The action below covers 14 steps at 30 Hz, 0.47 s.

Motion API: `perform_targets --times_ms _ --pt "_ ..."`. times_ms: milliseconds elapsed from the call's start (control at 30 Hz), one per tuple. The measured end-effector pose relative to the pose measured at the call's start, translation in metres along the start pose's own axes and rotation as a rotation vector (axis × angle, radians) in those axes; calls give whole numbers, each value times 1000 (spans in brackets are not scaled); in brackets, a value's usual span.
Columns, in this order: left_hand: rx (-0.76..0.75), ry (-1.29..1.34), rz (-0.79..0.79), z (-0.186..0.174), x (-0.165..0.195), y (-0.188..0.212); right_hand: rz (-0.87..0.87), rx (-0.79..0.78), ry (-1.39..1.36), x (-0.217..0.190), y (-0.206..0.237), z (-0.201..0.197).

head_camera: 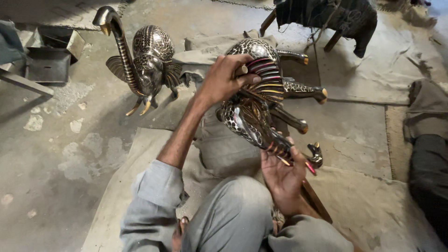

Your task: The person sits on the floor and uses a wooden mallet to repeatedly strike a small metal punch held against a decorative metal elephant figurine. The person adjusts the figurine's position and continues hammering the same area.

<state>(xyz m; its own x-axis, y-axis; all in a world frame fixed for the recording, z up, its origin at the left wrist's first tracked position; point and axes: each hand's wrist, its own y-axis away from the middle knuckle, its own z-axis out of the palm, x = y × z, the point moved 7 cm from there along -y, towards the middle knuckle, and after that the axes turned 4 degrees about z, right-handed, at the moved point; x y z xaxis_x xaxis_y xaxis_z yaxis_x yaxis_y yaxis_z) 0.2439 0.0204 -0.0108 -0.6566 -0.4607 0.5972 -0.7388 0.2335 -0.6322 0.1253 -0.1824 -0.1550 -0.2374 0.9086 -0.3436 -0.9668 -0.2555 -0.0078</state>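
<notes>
my left hand (224, 79) is clamped over the back of the elephant (261, 93), fingers (247, 77) curled across the striped ear, thumb hidden behind. my right hand (282, 175) cups the trunk end from below, fingers (275, 154) wrapped up around it; closed on it, not pinching.

elephant lies tipped on its side between both hands, over my lap. long axis runs from the left fingers down and toward me to the right fingers. legs (303, 91) stick out sideways, away from my left fingers, gold-tipped. trunk tip (316, 156) curls just beyond the right fingers. both hands touching; the right is nearer the head end, the left nearer the body.

second elephant (144, 65) stands upright on the floor, well apart, outboard of my left wrist, trunk raised. dark tray (49, 63) further that way. cloth (219, 144) under the work. stool (326, 18) beyond the legs. nothing sits between my hands besides the piece itself.
</notes>
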Motion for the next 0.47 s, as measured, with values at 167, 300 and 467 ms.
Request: perform_targets --times_ms 167,300,467 --pt "-113 -14 -10 -5 -4 -4 156 -64 -6 32 -4 10" --pt "-185 -37 -52 -5 -10 -7 97 -11 64 25 1 1" --pt "-197 26 -40 2 -24 -4 266 -81 521 20 7 -22"
